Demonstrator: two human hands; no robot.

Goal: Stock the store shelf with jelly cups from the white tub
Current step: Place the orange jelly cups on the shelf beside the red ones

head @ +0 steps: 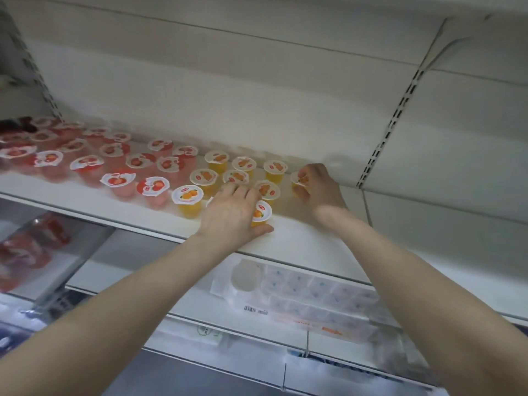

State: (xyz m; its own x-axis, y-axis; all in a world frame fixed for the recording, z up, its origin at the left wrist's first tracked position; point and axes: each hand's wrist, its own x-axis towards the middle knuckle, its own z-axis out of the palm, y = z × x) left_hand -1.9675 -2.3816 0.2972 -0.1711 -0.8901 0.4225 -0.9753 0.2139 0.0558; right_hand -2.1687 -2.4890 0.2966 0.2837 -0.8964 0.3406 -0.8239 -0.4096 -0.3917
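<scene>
The white store shelf (308, 241) carries several red jelly cups (87, 164) on its left part and several orange jelly cups (187, 195) in the middle. My left hand (231, 215) rests on the shelf near its front edge, fingers and thumb closed round an orange jelly cup (261, 211). My right hand (317, 185) is further back and to the right, gripping another orange jelly cup (300, 180) that stands on the shelf. The white tub is out of view.
A slotted upright (391, 127) runs up the back wall right of my right hand, with bare shelf beyond it. Below lie a clear pack of small white jellies (308, 292) and a red packet (28, 252) at the left.
</scene>
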